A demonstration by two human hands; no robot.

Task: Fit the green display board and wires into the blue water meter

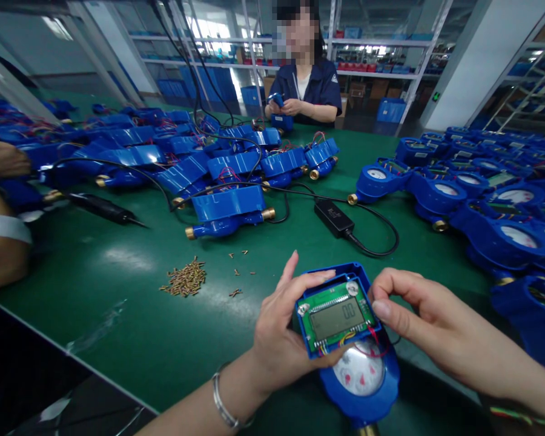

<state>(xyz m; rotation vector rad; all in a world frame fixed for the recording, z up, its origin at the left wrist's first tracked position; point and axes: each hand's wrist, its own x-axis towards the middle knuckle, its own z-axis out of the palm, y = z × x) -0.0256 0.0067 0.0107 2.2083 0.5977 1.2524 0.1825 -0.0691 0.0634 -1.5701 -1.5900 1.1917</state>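
On my feed the left hand (277,324) is clamped on the housing of the blue meter (386,387), fingers along its upper rim and thumb across the lower edge. The right hand (409,309) curls at the housing's three o'clock wall, thumb and forefinger close together; I cannot tell whether they pinch anything. The meter sits at five o'clock in my view, its display (338,318) facing up, red wires (373,332) spilling over the round dial (358,369). I expect a stiff, rather heavy body, weighted toward the brass fitting (367,430) at its six o'clock end, with smooth paint that may slip. The display and wires look fragile, so I'd grip the housing's outer walls and support the body beneath. Outward from it on the green tabletop (131,327), a black box (333,218) lies at twelve o'clock, more meters (447,191) at two, a screw pile (184,278) at nine, and a black screwdriver (102,209) at ten.
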